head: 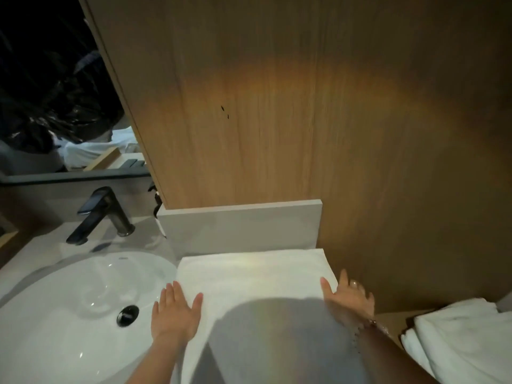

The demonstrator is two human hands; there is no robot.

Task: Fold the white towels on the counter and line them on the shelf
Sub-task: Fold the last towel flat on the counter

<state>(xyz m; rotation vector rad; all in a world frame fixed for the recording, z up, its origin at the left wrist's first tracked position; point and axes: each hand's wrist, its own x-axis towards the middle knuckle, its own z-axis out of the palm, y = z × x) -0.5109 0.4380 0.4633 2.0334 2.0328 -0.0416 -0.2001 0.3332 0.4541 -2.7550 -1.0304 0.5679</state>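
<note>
Lying flat on the pale grey counter (149, 242), just right of the round white ceramic basin (69, 300), the white terry towel (249, 275) is spread smooth, likely so its edges line up for a fold. The left hand (174, 309) presses its left edge with fingers spread flat. The right hand (349, 297) rests open at the right edge, thumb on the cloth. More loose white towels (457, 339) wait at lower right.

Round white ceramic basin (69, 300) at left, round black drain (127, 315) in its bowl, angular black metal faucet (102, 214) just behind. Tall brown wood-grain wall panel (277, 106) above a pale grey stone upstand (238, 225). Dark-framed mirror (55, 92) at far left.
</note>
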